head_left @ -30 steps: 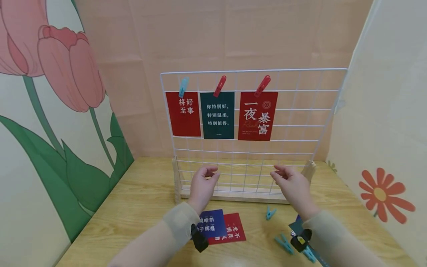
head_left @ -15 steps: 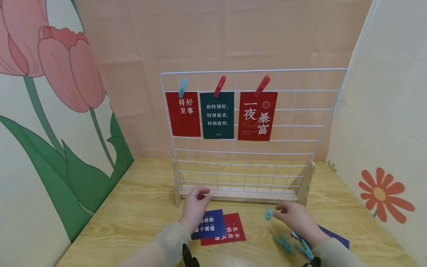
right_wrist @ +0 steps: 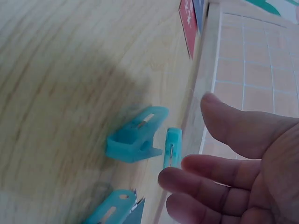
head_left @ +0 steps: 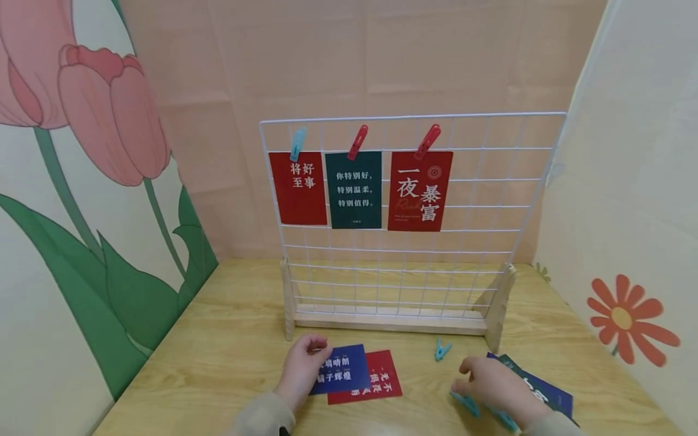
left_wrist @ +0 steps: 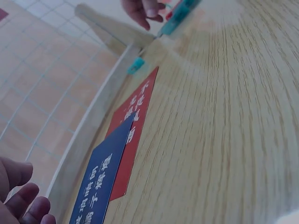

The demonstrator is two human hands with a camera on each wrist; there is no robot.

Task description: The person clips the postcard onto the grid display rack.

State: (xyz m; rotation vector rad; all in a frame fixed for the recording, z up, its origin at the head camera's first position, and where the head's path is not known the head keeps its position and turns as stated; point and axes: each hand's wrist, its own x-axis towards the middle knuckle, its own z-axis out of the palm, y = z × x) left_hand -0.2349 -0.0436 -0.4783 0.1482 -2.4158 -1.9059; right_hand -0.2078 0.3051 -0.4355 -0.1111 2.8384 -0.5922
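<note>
In front of the wire rack (head_left: 392, 321), toward its left, the left hand (head_left: 302, 368) is by the edge of a blue card (head_left: 349, 366), grip loosely curved, holding nothing. A red card (head_left: 388, 375) lies partly under it, before the rack's middle. Rightward, a teal clip (head_left: 442, 350) lies near the rack's base. Before the rack's right side, the right hand (head_left: 495, 381), grip apart, is over two more clips (head_left: 468, 404), beside dark cards (head_left: 553, 393).

One clip (right_wrist: 133, 140) is turquoise, one card (head_left: 342, 370) blue with white characters.

soft light, hazy wrist views, diffuse shadows on tabletop (right_wrist: 46, 140)
</note>
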